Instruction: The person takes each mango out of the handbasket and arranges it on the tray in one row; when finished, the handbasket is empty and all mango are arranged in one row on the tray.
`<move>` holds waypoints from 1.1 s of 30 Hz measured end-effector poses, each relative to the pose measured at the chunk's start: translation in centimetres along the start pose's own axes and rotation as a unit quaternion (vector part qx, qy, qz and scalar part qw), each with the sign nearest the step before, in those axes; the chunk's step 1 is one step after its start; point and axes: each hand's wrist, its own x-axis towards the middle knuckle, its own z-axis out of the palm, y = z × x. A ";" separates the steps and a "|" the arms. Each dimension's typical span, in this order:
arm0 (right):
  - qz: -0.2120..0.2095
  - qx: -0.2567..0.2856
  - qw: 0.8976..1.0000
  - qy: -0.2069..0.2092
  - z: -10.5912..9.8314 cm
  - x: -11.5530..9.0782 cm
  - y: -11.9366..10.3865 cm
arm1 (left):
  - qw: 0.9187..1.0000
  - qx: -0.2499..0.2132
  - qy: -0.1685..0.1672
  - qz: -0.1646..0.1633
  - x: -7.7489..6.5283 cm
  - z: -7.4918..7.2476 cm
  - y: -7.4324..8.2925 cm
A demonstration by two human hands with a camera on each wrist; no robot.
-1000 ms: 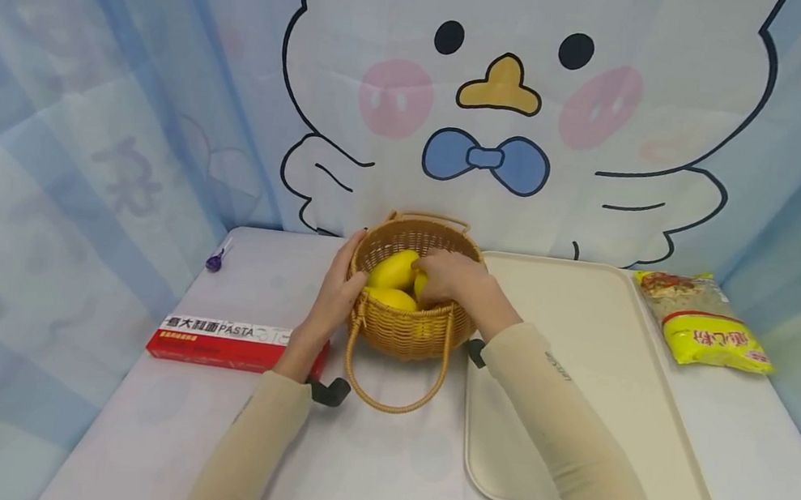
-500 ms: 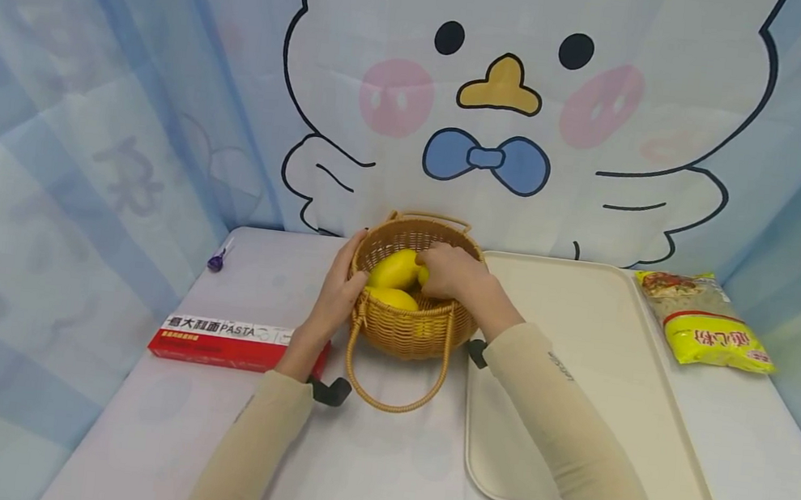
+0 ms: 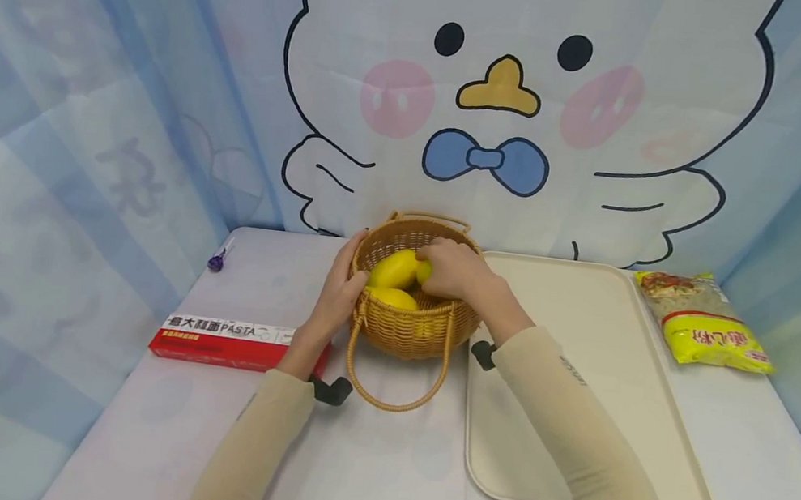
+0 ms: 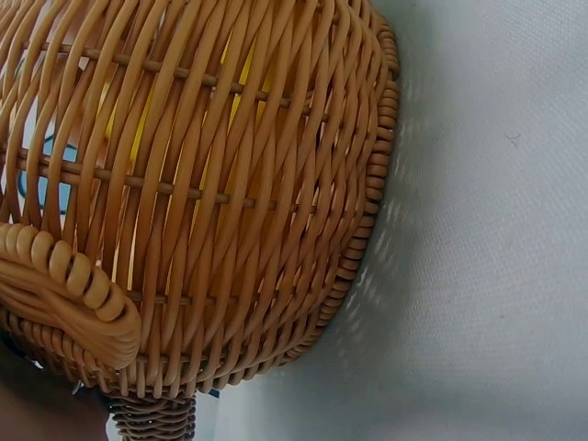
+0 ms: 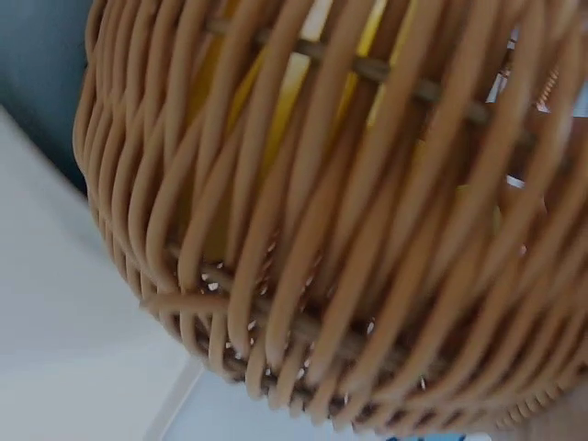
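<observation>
A round wicker basket (image 3: 406,334) stands at the middle of the table's far side, its front handle hanging down toward the person. Inside lie smooth yellow oval fruits (image 3: 395,269), partly hidden by the rim and a hand. My left hand (image 3: 339,288) grips the basket's left rim, thumb over the edge and fingers along the outside. Reaching over the right rim, my right hand (image 3: 455,270) has curled fingers round another yellow fruit (image 3: 423,272), of which a small part shows. Both wrist views are filled by the basket's woven wall (image 4: 211,184), with yellow showing through the gaps.
A beige tray (image 3: 572,431) lies right of the basket, partly under my right forearm. Beyond it is a yellow food bag (image 3: 711,327). A red and white pasta box (image 3: 222,344) and a purple lollipop (image 3: 216,262) lie at left. A printed curtain (image 3: 481,210) hangs behind.
My right hand has shifted slightly up and back inside the basket, and the fruit at its fingers has moved with it. The left hand and basket have stayed in place.
</observation>
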 end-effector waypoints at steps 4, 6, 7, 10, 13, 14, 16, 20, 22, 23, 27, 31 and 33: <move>-0.011 0.016 1.000 0.022 -0.4 -0.6 0.1 | 1.000 0.006 0.011 0.002 0.5 0.2 -1.8; -0.017 0.027 0.999 0.032 -0.5 -0.9 0.1 | 1.000 0.006 0.015 0.003 0.5 0.1 -2.0; -0.020 0.031 0.999 0.036 -0.6 -1.1 0.2 | 1.000 0.006 0.016 0.004 0.5 0.1 -2.1; -0.027 0.044 0.997 0.050 -0.9 -1.6 0.2 | 1.000 0.005 0.019 0.005 0.5 0.2 -2.2; -0.032 0.050 0.996 0.064 -1.3 -2.1 0.3 | 1.000 0.010 0.021 0.005 0.5 0.2 -2.3; -0.033 0.052 0.996 0.069 -1.4 -2.3 0.3 | 1.000 0.011 0.021 0.004 0.5 0.2 -2.3; -0.036 0.052 0.995 0.078 -1.6 -2.6 0.4 | 1.000 0.012 0.020 0.004 0.6 0.3 -2.3; -0.042 0.058 0.992 0.100 -2.1 -3.1 0.6 | 1.000 0.008 0.016 0.002 0.7 0.4 -2.3; -0.042 0.059 0.992 0.107 -2.3 -3.3 0.7 | 1.000 0.001 0.012 -0.002 0.6 0.4 -1.9; -0.042 0.060 0.991 0.110 -2.4 -3.4 0.8 | 1.000 -0.002 0.010 -0.004 0.5 0.4 -1.6; -0.043 0.066 0.990 0.120 -2.7 -3.8 1.1 | 1.000 -0.007 0.001 -0.011 -0.2 0.1 0.5; -0.045 0.072 0.987 0.135 -2.8 -4.3 1.6 | 1.000 0.001 0.001 -0.012 -0.7 0.0 1.9; -0.044 0.080 0.985 0.147 -2.9 -4.5 1.8 | 1.000 0.001 0.001 -0.011 -0.7 0.0 1.6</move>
